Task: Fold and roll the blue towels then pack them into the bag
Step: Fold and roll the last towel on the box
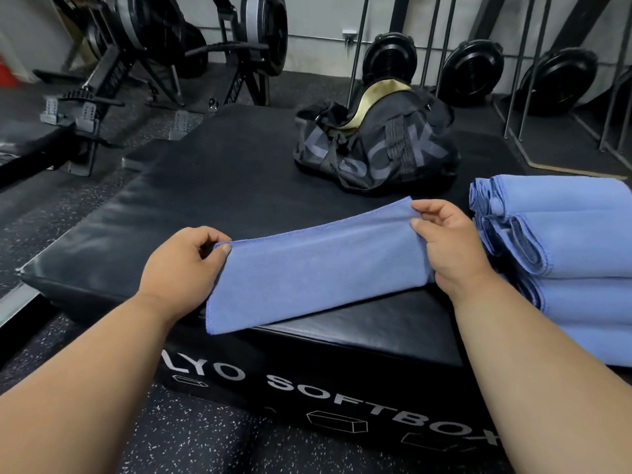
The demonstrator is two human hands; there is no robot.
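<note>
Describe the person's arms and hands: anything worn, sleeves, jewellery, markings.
Both forearms are bare as far as the frame shows, with no sleeves in view. The left hand and right hand wear no gloves, and no watch, bracelet or ring shows. No tattoos or markings are visible. The fingernails that show are short and unpainted.

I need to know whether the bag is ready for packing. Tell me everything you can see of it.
The bag is a black, soft fabric duffel with large grey lettering, dark webbing straps and a gold lining showing at its gaping top. It sits slumped on the far side of the black padded box, beyond the held towel. Neither hand touches it.
</note>
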